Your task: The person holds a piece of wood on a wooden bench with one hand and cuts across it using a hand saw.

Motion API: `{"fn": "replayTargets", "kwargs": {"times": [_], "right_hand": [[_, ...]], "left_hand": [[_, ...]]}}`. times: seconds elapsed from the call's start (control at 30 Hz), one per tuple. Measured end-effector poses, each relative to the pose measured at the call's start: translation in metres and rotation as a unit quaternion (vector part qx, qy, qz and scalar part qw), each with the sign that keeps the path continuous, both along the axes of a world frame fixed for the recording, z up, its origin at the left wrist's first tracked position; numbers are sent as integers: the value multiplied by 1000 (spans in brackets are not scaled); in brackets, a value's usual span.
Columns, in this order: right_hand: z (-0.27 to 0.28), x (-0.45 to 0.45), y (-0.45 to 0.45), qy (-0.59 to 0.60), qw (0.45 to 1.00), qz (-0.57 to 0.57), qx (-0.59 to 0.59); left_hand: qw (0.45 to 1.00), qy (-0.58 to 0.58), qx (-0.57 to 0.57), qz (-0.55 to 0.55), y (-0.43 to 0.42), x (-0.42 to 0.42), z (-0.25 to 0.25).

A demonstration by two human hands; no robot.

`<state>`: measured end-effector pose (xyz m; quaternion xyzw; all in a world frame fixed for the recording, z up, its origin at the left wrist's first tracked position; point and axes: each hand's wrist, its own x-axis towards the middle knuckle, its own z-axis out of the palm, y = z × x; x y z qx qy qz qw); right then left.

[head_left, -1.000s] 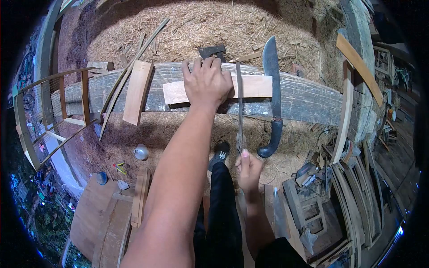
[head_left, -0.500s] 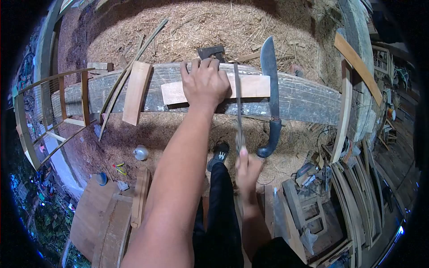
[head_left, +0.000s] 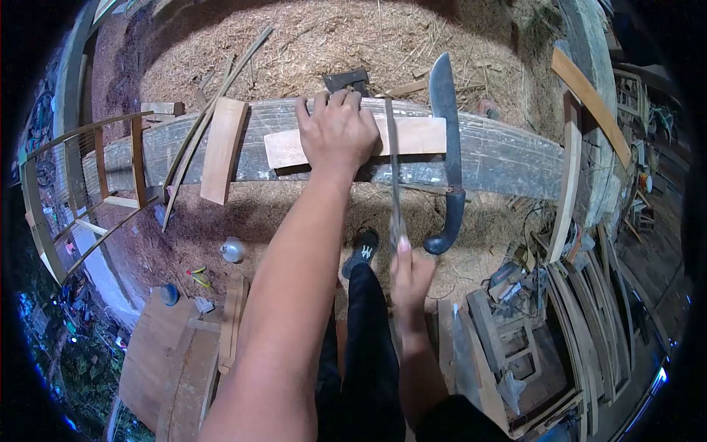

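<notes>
A pale wooden board (head_left: 420,135) lies lengthwise along the thick weathered beam (head_left: 501,166). My left hand (head_left: 337,132) presses down on its middle, fingers curled over the far edge. Just right of that hand, a handsaw (head_left: 393,158), seen nearly edge-on, crosses the board. My right hand (head_left: 410,276) is closed round the saw's near end, below the beam; the handle is mostly hidden. A machete (head_left: 444,92) with a dark handle rests across the beam at the board's right end. Left of the board lies a second pale board (head_left: 224,147).
Thin wooden strips (head_left: 213,110) and a slatted wooden frame (head_left: 138,162) are at the left. Behind the beam is a dark metal piece (head_left: 345,79) on shavings. A clear round bulb-like object (head_left: 233,249) and yellow-handled pliers (head_left: 197,278) lie on the ground. Curved wood pieces (head_left: 589,317) stack at right.
The whole view has shifted slightly. My left hand stays on the board, and my right hand still holds the saw in nearly the same place across it.
</notes>
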<state>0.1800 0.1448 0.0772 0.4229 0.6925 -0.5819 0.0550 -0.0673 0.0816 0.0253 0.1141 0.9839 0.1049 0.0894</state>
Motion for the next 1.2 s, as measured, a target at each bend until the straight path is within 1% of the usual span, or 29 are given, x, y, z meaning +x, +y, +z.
{"fn": "replayTargets", "kwargs": {"times": [0.03,0.07,0.13,0.17,0.23,0.33,0.4,0.43,0.53,0.57,0.6,0.67,0.7,0.8,0.87,0.93,0.97,1.0,1.07,1.1,1.13,1.2], "right_hand": [[4,-29,4,-10,1000,17,13],[1,-39,7,-8,1000,19,14],[-3,-50,10,5,999,-7,-33],[2,-38,6,-15,1000,-3,-7],[8,11,-6,-23,999,-22,-15],[13,9,-2,-39,997,-48,-52],[6,-37,7,-16,999,28,41],[1,-53,9,0,1000,13,9],[4,-30,5,-10,1000,6,8],[0,2,-1,-14,1000,-4,-5],[6,7,-3,-15,1000,-4,-5],[14,11,-3,-37,998,-40,-21],[12,0,2,-23,1000,-4,-14],[4,-57,9,-32,999,0,-18],[-2,-41,10,-25,999,-13,-32],[10,1,0,-1,1000,-10,-11],[11,21,-4,-36,998,-42,-38],[12,14,-3,-36,998,-40,-38],[13,-10,0,-23,1000,-1,-8],[12,-34,3,-53,998,28,18],[9,-44,5,-50,998,30,19],[5,-57,6,20,1000,-14,-9]], "left_hand": [[1000,7,8,3,1,-1,0],[1000,9,9,5,1,-1,0],[1000,23,5,8,2,-1,0],[1000,21,5,8,2,-2,-1],[1000,20,5,9,2,-2,-2],[1000,2,-6,-2,2,-3,4],[1000,2,3,-3,2,-1,1],[1000,5,8,0,1,-2,-1],[999,38,4,3,1,-1,-5],[999,36,4,3,1,0,-5],[999,36,3,1,2,0,-5],[999,36,-1,3,0,-2,-5],[999,32,-3,0,-1,-1,-4],[1000,25,-2,-1,2,-1,0],[1000,22,-3,-4,2,-4,0],[999,32,7,-3,1,-2,-3],[999,32,7,-3,1,-2,-3],[999,37,8,-2,1,-3,-4],[999,37,11,-4,1,2,-4],[1000,28,13,-4,1,0,-3],[1000,22,13,-1,1,-1,-3],[1000,18,4,1,2,-3,-1]]}}
